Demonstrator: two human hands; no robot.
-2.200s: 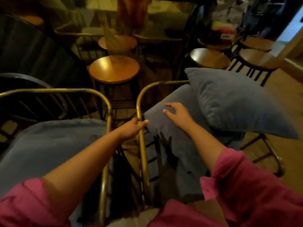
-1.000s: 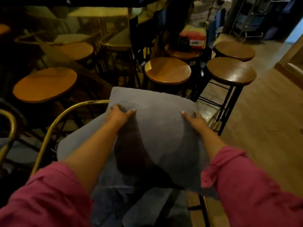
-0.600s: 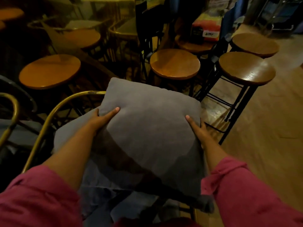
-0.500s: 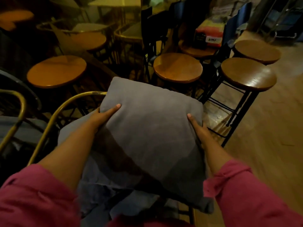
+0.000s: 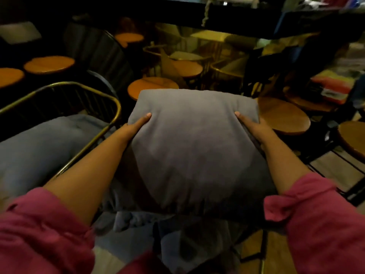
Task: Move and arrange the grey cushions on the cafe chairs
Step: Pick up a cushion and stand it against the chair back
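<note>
A square grey cushion [image 5: 195, 147] is held up in front of me, between both hands. My left hand [image 5: 136, 125] grips its left edge, thumb on top. My right hand [image 5: 250, 125] grips its right edge the same way. Under the held cushion lies another grey cushion [image 5: 142, 230], rumpled, on a chair whose frame is mostly hidden. To the left stands a brass-framed cafe chair [image 5: 83, 91] with a grey seat cushion [image 5: 39, 147] lying in it.
Round wooden stools [image 5: 282, 115] crowd the space ahead and to the right, with more stools [image 5: 49, 64] at far left. A dark counter edge [image 5: 237, 14] runs across the top. Wooden floor [image 5: 325, 167] shows at right. A colourful box [image 5: 331, 86] sits on a stool at right.
I have lifted the cushion off the right chair and swung it, with my view, to the left. The left brass chair with its cushion has come into view.
</note>
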